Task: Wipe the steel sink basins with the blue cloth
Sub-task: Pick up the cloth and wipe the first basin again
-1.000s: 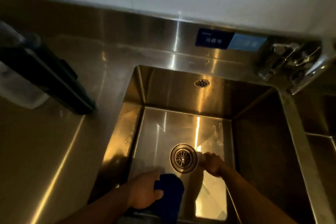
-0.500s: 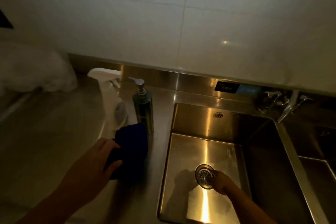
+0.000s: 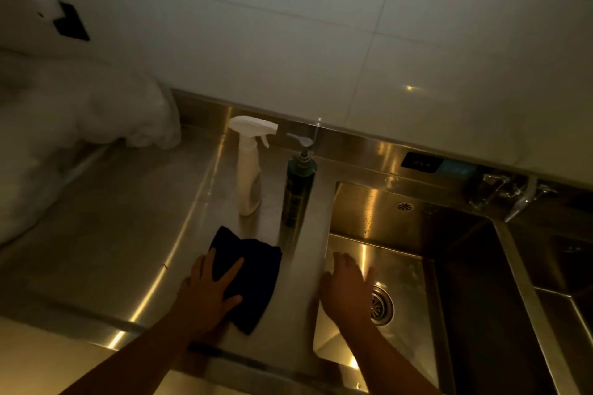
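The blue cloth (image 3: pixel 253 276) lies flat on the steel counter (image 3: pixel 134 234), just left of the sink. My left hand (image 3: pixel 210 290) rests on its near left part with fingers spread, pressing it down. The left steel basin (image 3: pixel 401 234) sits at the right, its round drain (image 3: pixel 382 305) on the floor. My right hand (image 3: pixel 348 287) hovers open over the basin's left rim, beside the drain, holding nothing. A second basin (image 3: pixel 564 269) shows at the far right edge.
A white spray bottle (image 3: pixel 248 170) and a dark green pump bottle (image 3: pixel 296 189) stand on the counter behind the cloth. The steel tap (image 3: pixel 519 199) sits at the back between the basins. A white bag (image 3: pixel 70 125) fills the far left of the counter.
My left hand carried the cloth out of the basin and laid it flat on the counter. My right hand rose from the drain to the basin's left rim. The view swung left.
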Tool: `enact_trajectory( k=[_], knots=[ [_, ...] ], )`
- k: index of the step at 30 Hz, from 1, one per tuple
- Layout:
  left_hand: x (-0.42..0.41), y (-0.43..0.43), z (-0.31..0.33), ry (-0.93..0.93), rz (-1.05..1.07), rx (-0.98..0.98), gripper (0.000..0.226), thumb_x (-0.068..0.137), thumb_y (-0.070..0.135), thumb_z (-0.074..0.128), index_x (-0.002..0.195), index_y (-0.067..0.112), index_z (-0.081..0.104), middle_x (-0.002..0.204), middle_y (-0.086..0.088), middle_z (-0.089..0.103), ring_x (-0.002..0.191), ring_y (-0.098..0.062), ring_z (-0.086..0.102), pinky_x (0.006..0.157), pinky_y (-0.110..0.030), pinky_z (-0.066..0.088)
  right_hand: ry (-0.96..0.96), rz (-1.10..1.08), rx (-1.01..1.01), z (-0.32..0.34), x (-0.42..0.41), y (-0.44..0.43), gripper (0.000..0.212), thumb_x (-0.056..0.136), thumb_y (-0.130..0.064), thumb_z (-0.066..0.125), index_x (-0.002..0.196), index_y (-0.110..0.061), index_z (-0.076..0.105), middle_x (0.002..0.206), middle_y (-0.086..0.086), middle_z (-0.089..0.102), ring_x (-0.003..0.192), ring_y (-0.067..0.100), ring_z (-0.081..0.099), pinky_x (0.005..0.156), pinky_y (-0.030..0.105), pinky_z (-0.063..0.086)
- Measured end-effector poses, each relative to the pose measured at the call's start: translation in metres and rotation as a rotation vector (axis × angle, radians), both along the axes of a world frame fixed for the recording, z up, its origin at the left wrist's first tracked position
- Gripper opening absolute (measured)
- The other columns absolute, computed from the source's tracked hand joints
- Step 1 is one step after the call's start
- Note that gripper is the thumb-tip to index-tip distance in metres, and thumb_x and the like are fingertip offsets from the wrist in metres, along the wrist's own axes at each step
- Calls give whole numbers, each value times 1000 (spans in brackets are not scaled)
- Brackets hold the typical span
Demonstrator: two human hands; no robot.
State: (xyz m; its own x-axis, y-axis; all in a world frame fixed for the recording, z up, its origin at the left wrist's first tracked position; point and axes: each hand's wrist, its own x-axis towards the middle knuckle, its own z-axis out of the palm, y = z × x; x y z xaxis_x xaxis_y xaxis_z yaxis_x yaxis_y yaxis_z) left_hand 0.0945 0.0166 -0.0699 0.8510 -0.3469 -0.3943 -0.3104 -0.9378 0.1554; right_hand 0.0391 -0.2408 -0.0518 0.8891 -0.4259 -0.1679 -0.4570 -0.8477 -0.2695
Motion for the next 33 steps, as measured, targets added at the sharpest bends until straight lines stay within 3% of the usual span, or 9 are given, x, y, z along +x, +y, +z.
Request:
enact_trajectory(
  k=[4,8,11,15,18,21,23,29,33],
  knots=[
    [-3,-10,-7,10,89,36,115,36,88,-33,134,29,-33,157,-13,-23,145,-36,-12,113,-54,20,-122,155,177,-2,-14,58,41,95,-29,43,136,-23,46,139,0,48,126,20,43,110,33,28],
    [-4,-24,-13,102,112,21,83,82,77,20,142,40,-25,158,-14,-19,145,-39,-7,113,-58,15,-46,272,145,-18,-26,101,49,94,-28,42,143,-22,36,150,5,34,137,25,28,115,39,21],
    [0,-14,-14,71,117,-66,64,94,59,27,147,46,-7,159,-11,-7,144,-36,2,113,-57,17,27,262,13,-21,-28,111,58,91,-30,46,146,-23,32,156,8,26,142,31,21,117,47,15],
    [-3,6,-14,58,-11,5,81,79,78,-1,140,32,-28,159,-9,-19,146,-32,-10,114,-55,13,57,155,-125,-17,-32,124,59,65,-43,74,121,-26,65,130,14,61,122,38,54,108,57,33],
    [1,11,-14,75,-55,35,102,49,82,-29,137,29,-32,158,-10,-23,146,-32,-15,113,-56,9,62,108,-188,-17,-30,131,59,54,-44,79,109,-24,71,118,19,66,118,41,57,111,57,14],
    [7,12,-18,99,-85,41,77,86,72,12,135,32,-33,158,-11,-23,146,-33,-17,114,-60,8,112,67,-202,-17,-28,136,60,83,-42,56,138,-22,43,146,26,35,142,44,16,111,59,-14],
    [9,17,-17,83,-119,43,76,89,68,19,135,36,-32,158,-11,-20,146,-33,-15,114,-60,9,179,34,-171,-17,-25,140,63,88,-41,51,144,-20,31,151,25,25,144,42,5,110,58,-17],
    [5,34,3,-59,-155,41,129,30,76,-47,148,36,-14,161,-9,-5,147,-31,1,115,-53,15,316,-5,-63,4,-22,144,91,85,-47,60,152,-27,2,158,22,-9,144,43,-15,107,64,-18],
    [-2,36,28,-59,-121,-4,110,55,87,-23,150,36,0,160,-9,-2,147,-30,4,117,-52,13,264,3,-26,18,-29,145,93,84,-41,62,152,-26,-1,159,21,-10,144,42,-16,106,64,-19]
  ],
)
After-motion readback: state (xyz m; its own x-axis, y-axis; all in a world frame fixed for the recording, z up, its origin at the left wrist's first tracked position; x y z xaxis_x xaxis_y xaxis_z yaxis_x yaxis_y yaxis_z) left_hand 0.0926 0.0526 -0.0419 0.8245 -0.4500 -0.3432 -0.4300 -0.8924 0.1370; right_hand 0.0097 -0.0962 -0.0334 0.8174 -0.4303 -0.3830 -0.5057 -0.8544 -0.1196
